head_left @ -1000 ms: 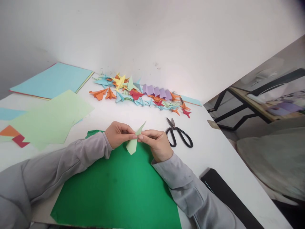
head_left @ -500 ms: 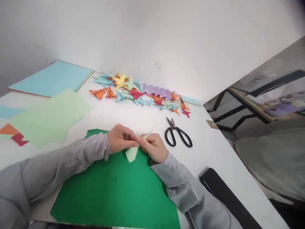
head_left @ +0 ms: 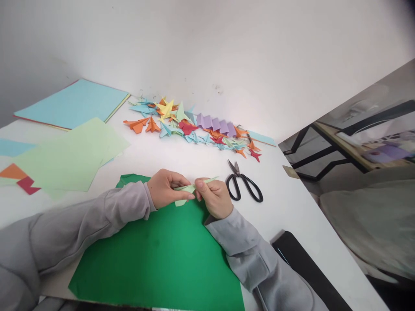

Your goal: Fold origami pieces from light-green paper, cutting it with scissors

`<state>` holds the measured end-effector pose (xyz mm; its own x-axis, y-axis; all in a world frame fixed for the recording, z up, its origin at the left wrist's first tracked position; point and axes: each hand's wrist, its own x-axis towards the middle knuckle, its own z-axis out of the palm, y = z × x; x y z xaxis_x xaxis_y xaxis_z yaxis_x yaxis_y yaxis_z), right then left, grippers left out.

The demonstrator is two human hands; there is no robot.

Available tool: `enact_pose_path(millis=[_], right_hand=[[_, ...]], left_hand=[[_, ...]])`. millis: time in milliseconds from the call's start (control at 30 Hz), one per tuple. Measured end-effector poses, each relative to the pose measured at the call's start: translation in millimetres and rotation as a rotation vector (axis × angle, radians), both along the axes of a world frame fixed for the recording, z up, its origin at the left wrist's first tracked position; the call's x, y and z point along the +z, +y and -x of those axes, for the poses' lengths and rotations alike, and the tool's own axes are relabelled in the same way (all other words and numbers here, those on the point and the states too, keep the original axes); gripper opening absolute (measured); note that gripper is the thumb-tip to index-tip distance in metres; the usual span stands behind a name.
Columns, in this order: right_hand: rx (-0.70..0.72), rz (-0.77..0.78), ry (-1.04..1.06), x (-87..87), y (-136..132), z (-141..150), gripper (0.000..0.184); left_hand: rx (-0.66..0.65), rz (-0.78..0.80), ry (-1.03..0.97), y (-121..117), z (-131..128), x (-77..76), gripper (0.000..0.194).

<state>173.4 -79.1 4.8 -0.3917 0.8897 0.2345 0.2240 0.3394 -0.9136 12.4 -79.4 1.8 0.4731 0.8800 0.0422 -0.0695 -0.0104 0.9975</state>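
A small folded piece of pale green paper is held between both hands, above the far part of a green sheet. My left hand pinches its left part between thumb and fingers, and a flap of the paper hangs below the thumb. My right hand grips the narrow pointed end, whose tip sticks out over the curled fingers. Part of the folded paper is hidden behind the fingertips. To the right of my right hand lie black-handled scissors, their blades slightly apart.
Folded paper shapes in several colours line the wall, with a purple pleated strip among them. Light green sheets, orange and red scraps lie left, a blue sheet stack behind. A black long object rests near the right edge.
The folded paper has turned from a steep slant to nearly level, its point now towards the right. My right hand has shifted its hold onto the narrow end.
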Motion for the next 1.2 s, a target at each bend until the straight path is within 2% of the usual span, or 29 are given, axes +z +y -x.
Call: enact_pose_path(millis=[133,333,700,900,1200], right_hand=[[-0.015,-0.005,0.009,-3.2,-1.2,-0.5,0.052],[-0.035,0.007,0.010,-5.2,-1.3,-1.7,0.053],[-0.069,0.028,0.041,-5.7,-1.6,-1.3,0.053],[-0.163,0.009,0.099,-11.1,2.3,-5.2,0.055],[-0.172,0.028,0.136,-13.0,3.1,-6.4,0.055]], left_hand=[[0.029,0.035,0.015,-0.3,0.3,1.9,0.011],[0.032,0.193,-0.060,-0.5,-0.4,3.5,0.016],[-0.038,0.098,-0.027,1.0,2.3,-1.2,0.023],[0.032,0.193,-0.019,1.3,2.0,-0.2,0.029],[0.065,0.233,-0.060,1.5,3.3,2.9,0.027]])
